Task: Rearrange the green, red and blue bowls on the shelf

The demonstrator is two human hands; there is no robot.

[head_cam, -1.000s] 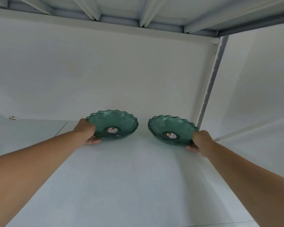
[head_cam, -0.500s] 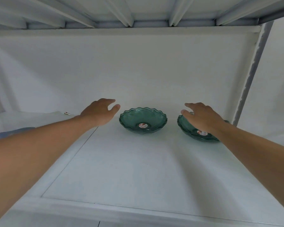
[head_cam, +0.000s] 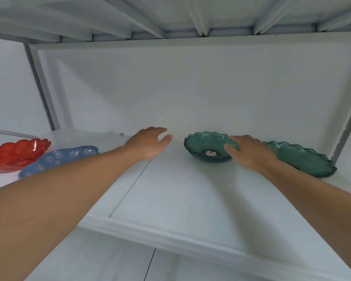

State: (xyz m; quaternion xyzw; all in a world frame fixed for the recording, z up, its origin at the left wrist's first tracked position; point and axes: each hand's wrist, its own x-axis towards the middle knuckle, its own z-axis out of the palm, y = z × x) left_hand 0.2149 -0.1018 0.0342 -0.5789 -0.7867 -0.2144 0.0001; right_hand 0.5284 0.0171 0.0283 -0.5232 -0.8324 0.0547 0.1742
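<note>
White metal shelf [head_cam: 190,199] against a pale wall, ribbed underside of the tier above visible overhead. Toward the right end, two green bowls side by side: left green bowl [head_cam: 206,146], sticker at its centre, and right green bowl [head_cam: 304,159], partly masked by the forearm. At the far left, red bowl [head_cam: 12,154] with blue bowl [head_cam: 57,158] just beside it and seemingly overlapping its near edge; contact between them not resolvable. Left hand [head_cam: 148,144] raised over bare shelf between the blue bowl and the left green bowl, fingers spread and curved, holding nothing. Right hand [head_cam: 249,153] spread above the gap between the green bowls, thumb over the near rim of the left one, fingers apart; actual contact with the rim not determinable, no clamp formed. Small unidentified scrap [head_cam: 122,134] at the back edge. Bowls judged thin, translucent moulded plastic: light, stiff, shallow, smooth enough to slide readily on the painted shelf, probably prone to cracking if dropped rather than shattering. Best purchase judged at the scalloped rim, thumb on top and fingers beneath the flared wall; scallops likely to resist slipping. Stacking apparently feasible for the matching green pair.
</note>
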